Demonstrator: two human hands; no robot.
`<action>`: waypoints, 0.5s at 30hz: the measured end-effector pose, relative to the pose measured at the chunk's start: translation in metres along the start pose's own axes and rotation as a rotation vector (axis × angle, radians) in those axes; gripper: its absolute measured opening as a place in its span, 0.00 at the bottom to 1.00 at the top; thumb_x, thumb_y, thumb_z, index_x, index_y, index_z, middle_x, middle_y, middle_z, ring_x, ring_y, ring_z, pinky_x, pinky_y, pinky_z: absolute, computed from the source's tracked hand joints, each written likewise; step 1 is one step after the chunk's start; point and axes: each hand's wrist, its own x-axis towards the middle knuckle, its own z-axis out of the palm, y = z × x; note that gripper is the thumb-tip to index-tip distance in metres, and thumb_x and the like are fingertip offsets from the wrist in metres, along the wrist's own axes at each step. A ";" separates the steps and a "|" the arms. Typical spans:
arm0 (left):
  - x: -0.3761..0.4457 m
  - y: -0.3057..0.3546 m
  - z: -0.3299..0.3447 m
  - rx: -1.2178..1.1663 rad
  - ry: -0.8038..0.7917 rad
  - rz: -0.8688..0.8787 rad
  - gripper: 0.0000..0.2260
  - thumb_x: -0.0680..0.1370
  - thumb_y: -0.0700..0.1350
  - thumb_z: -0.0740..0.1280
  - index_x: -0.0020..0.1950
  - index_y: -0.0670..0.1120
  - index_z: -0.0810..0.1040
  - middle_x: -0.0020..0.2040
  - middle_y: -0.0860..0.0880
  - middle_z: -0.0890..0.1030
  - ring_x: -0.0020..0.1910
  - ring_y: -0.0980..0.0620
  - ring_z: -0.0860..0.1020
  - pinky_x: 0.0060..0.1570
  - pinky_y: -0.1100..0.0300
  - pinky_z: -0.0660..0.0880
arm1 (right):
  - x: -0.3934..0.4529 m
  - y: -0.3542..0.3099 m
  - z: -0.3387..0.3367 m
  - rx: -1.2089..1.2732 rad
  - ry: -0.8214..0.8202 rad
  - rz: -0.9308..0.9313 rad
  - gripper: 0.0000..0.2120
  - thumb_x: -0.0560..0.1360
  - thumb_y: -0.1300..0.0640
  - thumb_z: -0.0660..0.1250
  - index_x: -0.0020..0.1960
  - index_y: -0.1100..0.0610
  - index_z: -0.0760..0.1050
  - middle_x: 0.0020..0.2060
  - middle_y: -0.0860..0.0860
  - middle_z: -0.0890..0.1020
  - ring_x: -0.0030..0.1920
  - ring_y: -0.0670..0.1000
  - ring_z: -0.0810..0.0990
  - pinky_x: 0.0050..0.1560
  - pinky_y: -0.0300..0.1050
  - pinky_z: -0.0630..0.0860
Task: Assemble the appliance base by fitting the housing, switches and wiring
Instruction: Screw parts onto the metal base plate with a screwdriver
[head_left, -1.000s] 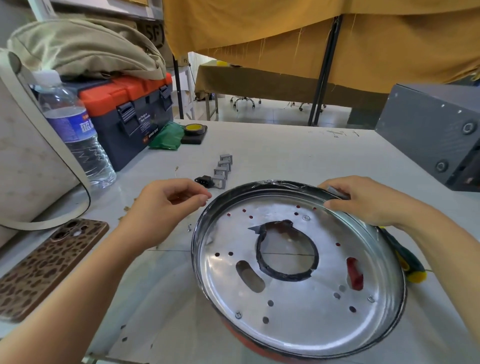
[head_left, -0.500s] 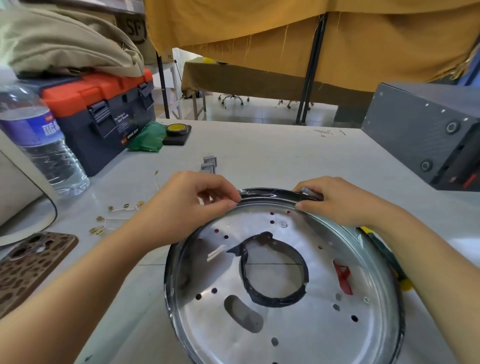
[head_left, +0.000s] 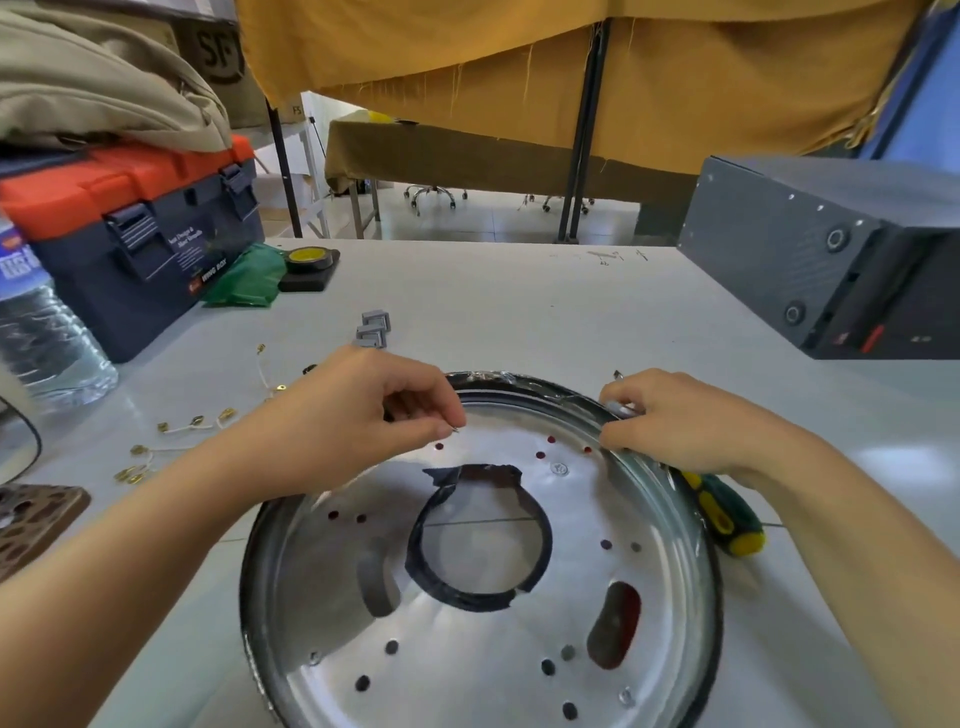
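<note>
The left hand (head_left: 358, 421) pinched a small screw (head_left: 455, 429) over the metal base (head_left: 483, 613); the right hand (head_left: 680, 421) gripped its rim. Beyond the fingers, a pale table (head_left: 519, 312) ran toward mustard drapes (head_left: 519, 78).

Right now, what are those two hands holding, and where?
Left hand pinches a small screw at its fingertips. Right hand grips the metal base plate by its far rim.

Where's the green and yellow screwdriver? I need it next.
In the head view, the green and yellow screwdriver lies on the table, right of the round metal base, partly under the right hand.
</note>
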 end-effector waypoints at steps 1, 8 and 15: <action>0.001 0.003 0.000 0.000 -0.007 0.005 0.05 0.73 0.45 0.69 0.43 0.56 0.82 0.39 0.59 0.83 0.39 0.60 0.80 0.41 0.68 0.76 | -0.003 0.001 -0.001 0.020 -0.008 0.015 0.09 0.73 0.54 0.65 0.42 0.61 0.74 0.36 0.52 0.77 0.34 0.50 0.71 0.35 0.44 0.65; 0.002 0.020 0.008 0.074 -0.059 0.039 0.05 0.73 0.48 0.69 0.43 0.59 0.81 0.40 0.62 0.82 0.43 0.62 0.79 0.46 0.66 0.75 | -0.017 0.010 0.002 0.075 -0.011 0.060 0.12 0.73 0.56 0.64 0.49 0.65 0.75 0.38 0.55 0.77 0.37 0.51 0.73 0.39 0.46 0.68; 0.007 0.038 0.019 0.075 -0.138 0.080 0.04 0.74 0.46 0.70 0.44 0.56 0.82 0.38 0.62 0.81 0.42 0.64 0.78 0.44 0.72 0.73 | -0.023 0.018 0.004 0.126 -0.022 -0.023 0.10 0.75 0.52 0.65 0.47 0.59 0.77 0.40 0.55 0.81 0.40 0.56 0.78 0.45 0.51 0.75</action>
